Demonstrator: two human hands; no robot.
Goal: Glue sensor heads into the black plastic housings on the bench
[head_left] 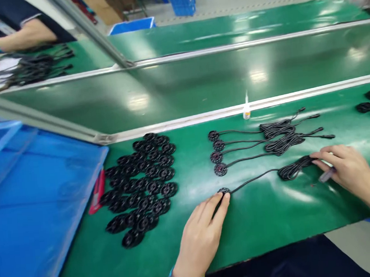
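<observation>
My left hand [201, 231] is closed, thumb and fingers on a small round black disc [223, 190] lying on the green table. From that disc a thin black cable runs right into a tied, coiled bundle [292, 168]. At the bundle's far end my right hand [349, 168] pinches the cable between thumb and fingertips. A small greyish object [327, 174] is tucked under the right fingers; its kind is unclear. Beyond my hands lie several similar coiled cables [278, 129] in a row, their discs [220, 169] to the left and connector ends to the right.
Rows of black round parts [144, 184] cover the left of the table [262, 230]. Beside them are a red-handled tool [98, 192] and a large blue bin [33, 210]. A small white bottle [246, 110] stands by the metal rail. A person's arm [20, 40] is across the partition.
</observation>
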